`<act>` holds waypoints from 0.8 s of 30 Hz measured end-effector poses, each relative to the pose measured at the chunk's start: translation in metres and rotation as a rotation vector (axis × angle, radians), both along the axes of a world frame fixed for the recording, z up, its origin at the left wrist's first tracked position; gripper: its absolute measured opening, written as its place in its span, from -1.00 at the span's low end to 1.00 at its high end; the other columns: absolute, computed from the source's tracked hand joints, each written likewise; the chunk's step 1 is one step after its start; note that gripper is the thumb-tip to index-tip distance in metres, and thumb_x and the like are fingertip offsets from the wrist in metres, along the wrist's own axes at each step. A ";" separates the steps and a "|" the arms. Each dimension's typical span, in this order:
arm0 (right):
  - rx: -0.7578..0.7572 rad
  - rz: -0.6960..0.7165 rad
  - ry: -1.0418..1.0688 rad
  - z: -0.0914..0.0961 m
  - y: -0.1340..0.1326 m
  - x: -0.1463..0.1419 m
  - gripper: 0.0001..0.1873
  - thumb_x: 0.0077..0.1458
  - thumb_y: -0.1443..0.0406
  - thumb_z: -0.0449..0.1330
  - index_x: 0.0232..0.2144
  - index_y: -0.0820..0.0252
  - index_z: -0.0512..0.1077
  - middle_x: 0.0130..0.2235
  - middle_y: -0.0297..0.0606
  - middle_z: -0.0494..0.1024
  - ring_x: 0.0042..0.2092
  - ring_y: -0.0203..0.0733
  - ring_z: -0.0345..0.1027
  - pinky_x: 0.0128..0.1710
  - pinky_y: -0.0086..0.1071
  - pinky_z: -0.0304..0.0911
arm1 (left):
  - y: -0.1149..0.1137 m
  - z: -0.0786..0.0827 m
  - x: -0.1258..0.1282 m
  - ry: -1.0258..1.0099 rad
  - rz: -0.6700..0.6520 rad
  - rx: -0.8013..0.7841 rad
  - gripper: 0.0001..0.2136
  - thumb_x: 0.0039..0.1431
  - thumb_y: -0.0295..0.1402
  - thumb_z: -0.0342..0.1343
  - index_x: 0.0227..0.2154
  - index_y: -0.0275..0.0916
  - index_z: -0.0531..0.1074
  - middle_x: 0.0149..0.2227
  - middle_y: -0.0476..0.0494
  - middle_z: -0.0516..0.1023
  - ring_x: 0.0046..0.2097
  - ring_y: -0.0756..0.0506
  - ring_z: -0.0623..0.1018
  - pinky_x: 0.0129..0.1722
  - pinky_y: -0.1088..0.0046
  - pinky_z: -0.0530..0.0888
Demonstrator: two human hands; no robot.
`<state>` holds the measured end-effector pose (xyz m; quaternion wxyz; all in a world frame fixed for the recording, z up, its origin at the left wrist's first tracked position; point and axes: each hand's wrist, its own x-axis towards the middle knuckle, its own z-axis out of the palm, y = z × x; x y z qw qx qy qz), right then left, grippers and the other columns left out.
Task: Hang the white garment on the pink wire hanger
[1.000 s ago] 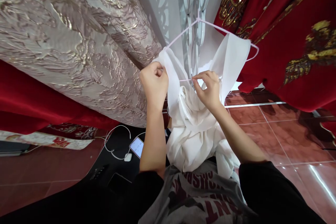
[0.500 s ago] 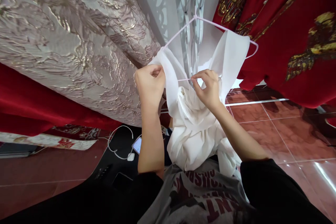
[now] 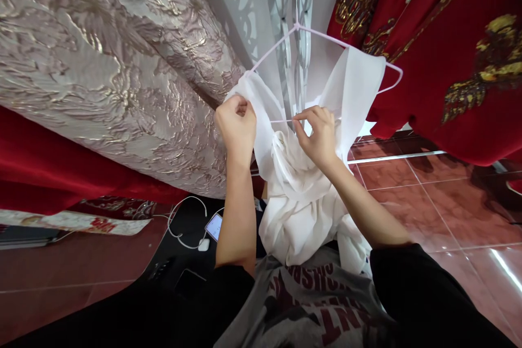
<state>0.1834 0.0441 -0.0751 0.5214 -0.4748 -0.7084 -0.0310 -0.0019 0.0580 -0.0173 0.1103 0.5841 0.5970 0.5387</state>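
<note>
A white garment (image 3: 304,217) of thin cloth hangs from a pale pink hanger (image 3: 273,53) in front of me and bunches up over my lap. At the garment's left shoulder side, my left hand (image 3: 236,122) is closed, its curled fingers gripping the edge of the cloth. My right hand (image 3: 318,133) pinches a thin pale pink bar (image 3: 281,121) between thumb and forefinger. That bar crosses the neck opening and looks like the hanger's lower bar. Its far ends are hidden by cloth and fingers.
A shiny embossed fabric (image 3: 122,65) hangs at left, and red cloth with gold embroidery (image 3: 440,76) at right. Behind the hanger is white scrolled metalwork (image 3: 283,22). A lit phone (image 3: 213,227) and white cable (image 3: 173,228) lie on a black surface beside red floor tiles (image 3: 448,206).
Both hands keep their grips. The hanger and the garment's upper part have shifted slightly left in view, and my right hand with them. My left hand has moved slightly up.
</note>
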 end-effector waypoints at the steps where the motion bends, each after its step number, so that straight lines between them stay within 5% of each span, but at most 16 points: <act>1: 0.001 0.008 0.011 0.000 0.000 0.000 -0.83 0.33 0.23 0.13 -0.28 0.11 0.50 -0.21 -0.26 0.56 -0.16 -0.15 0.33 -0.01 -0.19 0.13 | -0.006 0.002 -0.001 -0.013 -0.001 0.025 -0.86 0.18 -0.38 0.10 -0.48 -0.21 0.46 -0.46 -0.03 0.52 -0.35 -0.08 0.53 -0.32 0.43 0.47; 6: 0.001 0.053 0.031 0.001 -0.002 0.004 -0.84 0.32 0.21 0.14 -0.27 0.10 0.49 -0.23 -0.26 0.56 -0.15 -0.14 0.35 -0.01 -0.17 0.15 | -0.039 0.021 -0.011 -0.064 -0.066 0.060 -0.74 0.09 -0.51 0.10 -0.68 -0.21 0.35 -0.64 0.04 0.38 -0.57 0.00 0.39 -0.55 0.47 0.32; 11: 0.008 0.041 0.027 0.002 -0.004 0.005 -0.79 0.33 0.18 0.12 -0.29 0.10 0.49 -0.23 -0.25 0.57 -0.15 -0.14 0.36 -0.03 -0.18 0.19 | -0.049 0.034 -0.028 -0.034 -0.074 0.080 -0.79 0.09 -0.51 0.16 -0.63 -0.19 0.44 -0.61 0.03 0.44 -0.55 -0.01 0.43 -0.52 0.46 0.38; 17: 0.032 0.034 0.029 0.001 -0.006 0.002 -0.81 0.33 0.19 0.13 -0.29 0.10 0.50 -0.24 -0.27 0.57 -0.18 -0.17 0.36 -0.04 -0.19 0.18 | -0.046 0.022 -0.030 -0.079 -0.132 0.105 -0.92 0.17 -0.43 0.19 -0.44 -0.21 0.50 -0.48 0.01 0.51 -0.41 -0.03 0.52 -0.36 0.46 0.46; 24: 0.016 0.004 0.008 -0.001 -0.003 0.004 -0.83 0.32 0.21 0.14 -0.29 0.11 0.48 -0.24 -0.27 0.57 -0.18 -0.15 0.33 -0.05 -0.19 0.16 | -0.034 0.007 0.002 -0.195 -0.234 0.028 -0.87 0.19 -0.43 0.20 -0.31 -0.16 0.33 -0.34 -0.05 0.56 -0.22 -0.10 0.62 -0.20 0.38 0.56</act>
